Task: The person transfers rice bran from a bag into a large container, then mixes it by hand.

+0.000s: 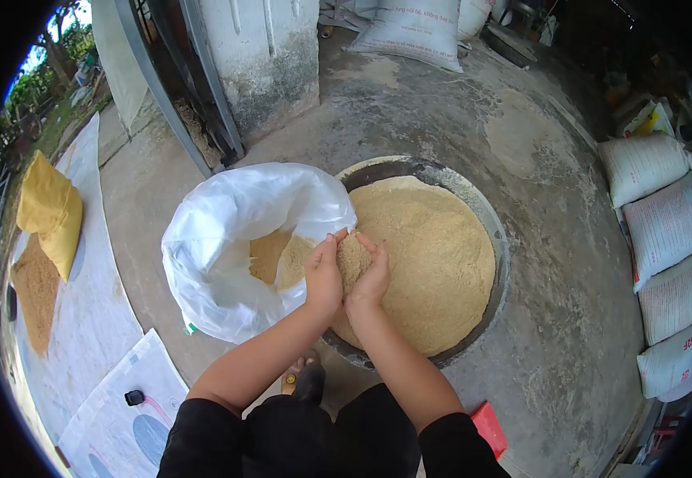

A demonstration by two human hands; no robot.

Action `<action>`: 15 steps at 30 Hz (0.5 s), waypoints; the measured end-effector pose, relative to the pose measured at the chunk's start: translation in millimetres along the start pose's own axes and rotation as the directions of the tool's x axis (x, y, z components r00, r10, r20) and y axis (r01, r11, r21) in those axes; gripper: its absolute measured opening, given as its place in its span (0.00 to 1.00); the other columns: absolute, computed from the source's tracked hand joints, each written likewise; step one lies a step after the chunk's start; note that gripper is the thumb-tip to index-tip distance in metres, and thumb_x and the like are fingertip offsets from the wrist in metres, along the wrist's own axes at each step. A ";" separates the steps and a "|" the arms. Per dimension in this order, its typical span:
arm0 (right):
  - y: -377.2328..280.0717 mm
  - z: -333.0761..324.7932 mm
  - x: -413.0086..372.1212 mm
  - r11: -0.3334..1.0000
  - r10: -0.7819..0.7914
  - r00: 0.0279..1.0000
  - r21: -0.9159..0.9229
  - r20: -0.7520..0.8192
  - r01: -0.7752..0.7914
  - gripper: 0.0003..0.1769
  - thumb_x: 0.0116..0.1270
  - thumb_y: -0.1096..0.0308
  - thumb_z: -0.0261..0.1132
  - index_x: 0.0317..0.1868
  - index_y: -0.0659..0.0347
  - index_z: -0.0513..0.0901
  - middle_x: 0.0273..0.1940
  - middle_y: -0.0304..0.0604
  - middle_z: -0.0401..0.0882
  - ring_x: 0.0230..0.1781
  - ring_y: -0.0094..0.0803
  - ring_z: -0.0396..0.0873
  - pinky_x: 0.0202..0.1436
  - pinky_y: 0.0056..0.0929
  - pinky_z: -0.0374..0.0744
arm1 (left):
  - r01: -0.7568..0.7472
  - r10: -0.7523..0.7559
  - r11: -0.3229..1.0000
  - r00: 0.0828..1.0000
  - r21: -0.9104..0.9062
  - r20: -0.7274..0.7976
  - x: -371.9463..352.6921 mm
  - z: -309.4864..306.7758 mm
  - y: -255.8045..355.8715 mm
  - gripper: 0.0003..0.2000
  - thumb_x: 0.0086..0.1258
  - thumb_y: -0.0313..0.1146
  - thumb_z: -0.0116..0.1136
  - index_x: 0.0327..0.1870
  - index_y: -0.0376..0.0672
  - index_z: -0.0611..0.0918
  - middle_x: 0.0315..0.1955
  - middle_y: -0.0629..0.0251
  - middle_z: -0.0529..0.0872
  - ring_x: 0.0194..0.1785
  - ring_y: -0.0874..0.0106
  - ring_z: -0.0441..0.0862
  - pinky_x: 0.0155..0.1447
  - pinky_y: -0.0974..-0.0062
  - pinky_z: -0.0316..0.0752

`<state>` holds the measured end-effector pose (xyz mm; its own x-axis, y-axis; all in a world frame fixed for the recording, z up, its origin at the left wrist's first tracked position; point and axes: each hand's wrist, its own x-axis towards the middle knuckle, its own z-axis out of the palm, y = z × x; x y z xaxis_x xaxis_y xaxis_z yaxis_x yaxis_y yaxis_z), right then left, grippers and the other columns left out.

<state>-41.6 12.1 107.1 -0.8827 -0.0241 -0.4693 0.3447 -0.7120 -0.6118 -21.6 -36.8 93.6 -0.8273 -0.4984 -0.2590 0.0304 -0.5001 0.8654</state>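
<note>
My left hand (324,275) and my right hand (368,279) are cupped together, their heels touching. Between them lies a heap of tan bran-like meal (352,261). They hover where the left rim of a wide round tub (499,239) meets the mouth of a white plastic sack (210,231). Fine pale meal (425,255) fills the tub nearly to its rim. The sack stands with its mouth wide, and more tan meal (266,256) shows inside. My forearms hide part of the tub's near left side and the sack's near edge.
Full printed sacks (668,223) are stacked along the right, and another sack (409,32) lies at the back. A yellow sack (51,211) rests by spilled brown grain on a sheet (95,263) at left. A red plastic object (489,430) lies near my right leg.
</note>
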 end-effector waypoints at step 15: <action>46.0 24.4 8.0 0.584 -0.199 0.730 -0.520 0.653 0.624 0.16 0.67 0.63 0.53 0.40 0.69 0.79 0.39 0.51 0.80 0.43 0.38 0.77 0.49 0.30 0.72 | 0.196 -0.160 0.973 0.955 0.123 -0.250 2.5 -86.6 45.1 0.23 0.71 0.41 0.40 0.63 0.36 0.62 0.56 0.56 0.70 0.59 0.66 0.68 0.59 0.73 0.64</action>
<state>-40.6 -38.0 90.7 -0.9219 -0.3348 0.1948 -0.1834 -0.0656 -0.9808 26.3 -121.9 94.8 -0.6543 -0.5732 -0.4933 -0.2013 -0.4968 0.8442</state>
